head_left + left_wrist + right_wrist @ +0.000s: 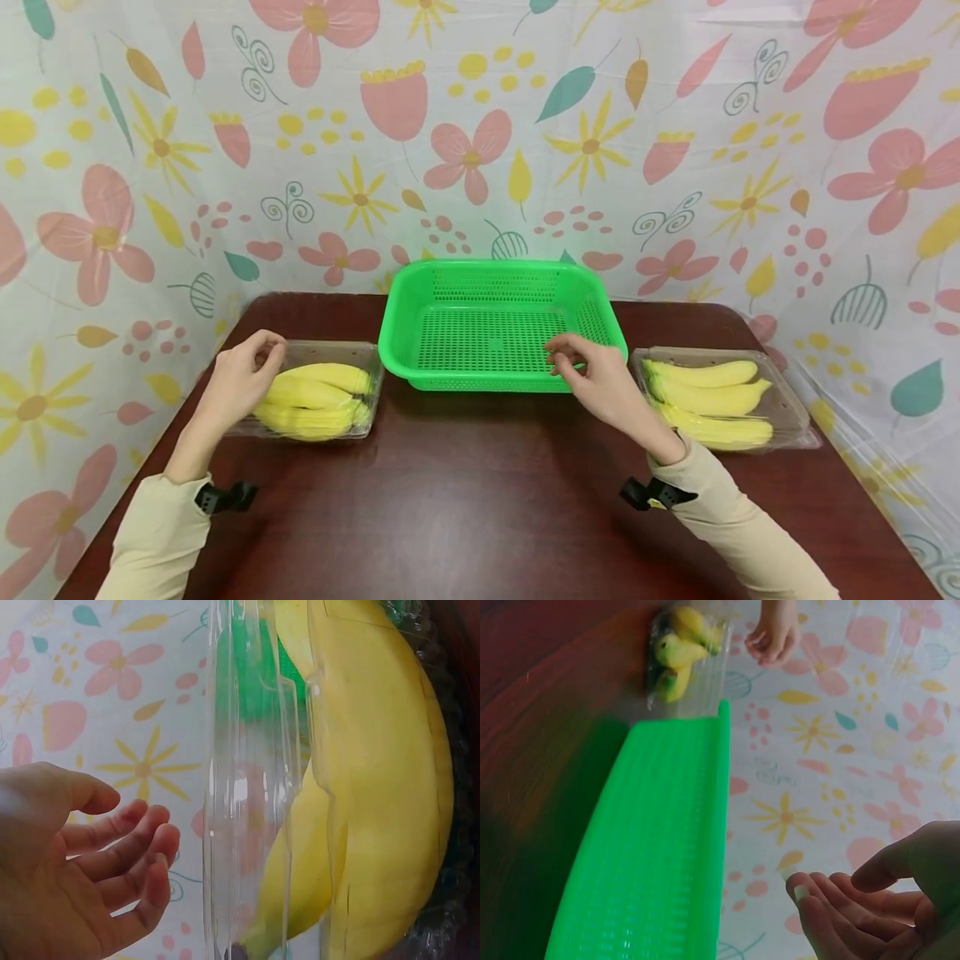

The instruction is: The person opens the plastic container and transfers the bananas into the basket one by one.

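Head view: a green plastic basket point(487, 382) with perforated walls and floor sits toward the far edge of the table, in the middle. To its left, just beside it, is a clear plastic box point(330, 345) holding yellow bananas point(311, 392); to its right, another clear plastic container point(783, 408) holds more bananas point(723, 400), lying side by side.

All three stand on a dark reddish-brown tabletop point(457, 492) with a soft sheen and rounded far corners. Behind and at both sides hangs a white fabric backdrop point(555, 208), printed with pink and yellow flowers, leaves, dots and curling stems.

Two bare hands reach in from cream sleeves point(157, 525), a black strap point(217, 498) at each wrist. The left hand point(240, 379) is over the outer side of the left box, fingers loosely bent, grasping nothing; its own wrist view shows a gap between fingertips and box. The right hand point(600, 379) is above the basket's near right corner, fingers relaxed and slightly curled, also holding nothing, and the right wrist view shows it apart from the green rim.
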Tool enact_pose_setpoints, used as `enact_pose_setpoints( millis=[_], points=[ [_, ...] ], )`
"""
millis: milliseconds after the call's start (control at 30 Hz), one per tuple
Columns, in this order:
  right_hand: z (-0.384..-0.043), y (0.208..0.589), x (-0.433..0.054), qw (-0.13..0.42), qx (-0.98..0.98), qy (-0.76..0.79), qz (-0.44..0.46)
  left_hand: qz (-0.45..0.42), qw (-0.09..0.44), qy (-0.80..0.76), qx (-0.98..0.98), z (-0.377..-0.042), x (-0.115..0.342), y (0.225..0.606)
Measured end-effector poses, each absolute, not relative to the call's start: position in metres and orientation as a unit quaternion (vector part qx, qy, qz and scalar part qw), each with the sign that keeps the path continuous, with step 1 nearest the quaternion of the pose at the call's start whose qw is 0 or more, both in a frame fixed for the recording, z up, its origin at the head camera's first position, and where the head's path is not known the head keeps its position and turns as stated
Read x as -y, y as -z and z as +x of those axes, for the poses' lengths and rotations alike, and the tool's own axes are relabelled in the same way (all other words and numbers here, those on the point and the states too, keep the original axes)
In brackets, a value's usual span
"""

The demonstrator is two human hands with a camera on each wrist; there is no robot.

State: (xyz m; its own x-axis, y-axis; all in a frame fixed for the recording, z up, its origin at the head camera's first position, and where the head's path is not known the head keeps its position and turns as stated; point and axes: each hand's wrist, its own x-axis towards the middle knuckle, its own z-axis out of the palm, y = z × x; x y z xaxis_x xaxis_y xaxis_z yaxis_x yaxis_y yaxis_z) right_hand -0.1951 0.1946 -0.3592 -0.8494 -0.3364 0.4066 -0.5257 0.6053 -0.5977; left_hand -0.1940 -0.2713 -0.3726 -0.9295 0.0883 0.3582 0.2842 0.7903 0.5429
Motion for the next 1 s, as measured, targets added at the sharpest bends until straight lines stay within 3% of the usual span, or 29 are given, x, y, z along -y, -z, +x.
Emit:
enact_pose_setpoints(
  millis=[433, 833, 1000],
  points=[
    [-0.183, 0.359, -0.177, 0.060, 0.895, -0.347, 0.272, -0.079, 0.138, 0.297, 0.941, -0.180, 0.296, 0.376],
    [-0.176, 0.357, -0.156, 0.022, 0.891, -0.317, 0.324, 0.018, 0.129, 0.273, 0.953, -0.168, 0.315, 0.380],
    [-0.173, 0.362, -0.146, 0.004, 0.887, -0.299, 0.351, 0.042, 0.089, 0.258, 0.961, -0.165, 0.321, 0.384]
  ],
)
